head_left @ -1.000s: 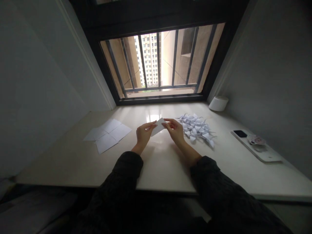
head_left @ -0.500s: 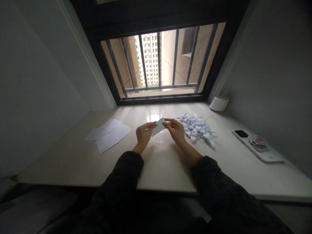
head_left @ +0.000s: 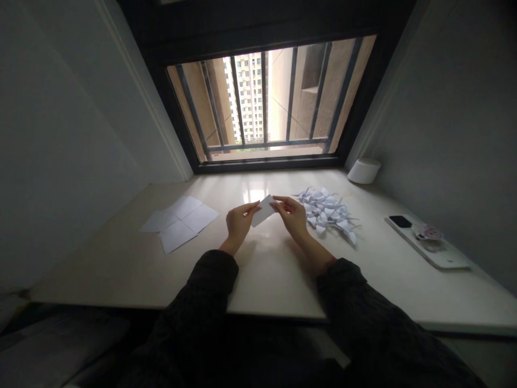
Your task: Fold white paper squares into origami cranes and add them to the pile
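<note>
Between fingers (head_left: 255, 205) of left hand (head_left: 236, 219) and right hand (head_left: 293, 215), pinches a small white paper (head_left: 263, 212) by opposite sides above the surface (head_left: 270, 275), presumably to steady it and spread its face. Has flat sheets (head_left: 179, 234) to the left and heaped folded pieces (head_left: 324, 209) to the right, apparently parted to avoid mixing, short of the window (head_left: 266, 166).

A small, white, straight-edged piece of paper (head_left: 263, 212) slants between the left hand (head_left: 238, 221) and right hand (head_left: 293, 217), pinched by both.
</note>
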A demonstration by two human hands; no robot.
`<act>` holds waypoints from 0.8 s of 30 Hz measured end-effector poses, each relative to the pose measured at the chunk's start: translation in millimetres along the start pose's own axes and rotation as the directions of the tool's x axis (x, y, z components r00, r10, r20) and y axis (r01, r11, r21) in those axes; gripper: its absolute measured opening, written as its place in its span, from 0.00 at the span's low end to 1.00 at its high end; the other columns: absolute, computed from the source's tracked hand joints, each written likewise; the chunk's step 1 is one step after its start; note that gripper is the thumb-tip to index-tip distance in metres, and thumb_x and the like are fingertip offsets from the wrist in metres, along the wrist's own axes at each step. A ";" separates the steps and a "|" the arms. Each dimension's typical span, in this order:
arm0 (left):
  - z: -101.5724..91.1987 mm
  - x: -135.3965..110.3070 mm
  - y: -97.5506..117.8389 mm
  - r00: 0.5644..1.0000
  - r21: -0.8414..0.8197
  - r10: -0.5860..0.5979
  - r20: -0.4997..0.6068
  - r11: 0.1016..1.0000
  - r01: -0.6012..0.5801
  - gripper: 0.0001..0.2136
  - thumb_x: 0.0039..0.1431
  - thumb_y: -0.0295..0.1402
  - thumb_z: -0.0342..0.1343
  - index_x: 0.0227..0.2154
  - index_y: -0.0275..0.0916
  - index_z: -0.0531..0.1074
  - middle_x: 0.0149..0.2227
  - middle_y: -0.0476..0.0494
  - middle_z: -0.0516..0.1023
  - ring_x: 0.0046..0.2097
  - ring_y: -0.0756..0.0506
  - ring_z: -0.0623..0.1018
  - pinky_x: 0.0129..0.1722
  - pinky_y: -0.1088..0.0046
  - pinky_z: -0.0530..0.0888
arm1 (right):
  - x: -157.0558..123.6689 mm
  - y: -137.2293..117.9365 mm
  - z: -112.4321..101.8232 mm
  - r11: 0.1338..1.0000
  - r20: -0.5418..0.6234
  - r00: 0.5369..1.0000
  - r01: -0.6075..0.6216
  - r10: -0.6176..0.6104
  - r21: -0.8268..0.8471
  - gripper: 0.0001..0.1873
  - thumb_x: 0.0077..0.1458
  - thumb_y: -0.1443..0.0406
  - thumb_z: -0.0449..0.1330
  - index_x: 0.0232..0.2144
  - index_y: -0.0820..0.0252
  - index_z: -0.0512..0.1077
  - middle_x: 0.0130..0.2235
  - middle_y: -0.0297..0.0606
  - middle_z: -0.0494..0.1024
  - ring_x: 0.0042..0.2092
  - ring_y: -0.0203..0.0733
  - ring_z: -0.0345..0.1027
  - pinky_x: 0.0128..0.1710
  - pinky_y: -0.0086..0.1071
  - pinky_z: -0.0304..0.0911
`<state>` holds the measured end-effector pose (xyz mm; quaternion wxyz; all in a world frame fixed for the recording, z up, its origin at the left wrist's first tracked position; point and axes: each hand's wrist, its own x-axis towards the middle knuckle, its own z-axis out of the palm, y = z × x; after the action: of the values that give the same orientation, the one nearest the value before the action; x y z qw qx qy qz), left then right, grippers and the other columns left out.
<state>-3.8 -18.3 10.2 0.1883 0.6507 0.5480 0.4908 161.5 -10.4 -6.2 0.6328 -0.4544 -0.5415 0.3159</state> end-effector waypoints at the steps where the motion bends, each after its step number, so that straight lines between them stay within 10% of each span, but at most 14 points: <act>1: -0.1 -0.1 0.4 1.000 -0.001 0.003 -0.002 1.000 -0.003 0.11 0.53 0.41 0.59 0.39 0.49 0.78 0.39 0.48 0.81 0.37 0.45 0.79 0.37 0.71 0.72 | -0.1 -0.4 0.1 1.000 -0.002 1.000 -0.004 0.004 0.004 0.19 0.45 0.53 0.64 0.38 0.58 0.78 0.28 0.36 0.78 0.31 0.40 0.72 0.33 0.34 0.68; 24: -2.6 0.1 -0.2 0.999 0.016 0.043 -0.004 0.999 -0.043 0.09 0.52 0.42 0.60 0.36 0.50 0.79 0.38 0.48 0.81 0.41 0.43 0.79 0.41 0.68 0.73 | 2.3 1.0 -1.0 1.000 0.011 1.000 -0.026 0.026 -0.005 0.19 0.44 0.53 0.65 0.36 0.57 0.78 0.29 0.36 0.79 0.32 0.41 0.72 0.34 0.34 0.68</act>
<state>-6.0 -18.9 11.2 0.1713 0.6629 0.5380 0.4918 163.0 -8.1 -6.1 0.6247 -0.4612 -0.5397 0.3252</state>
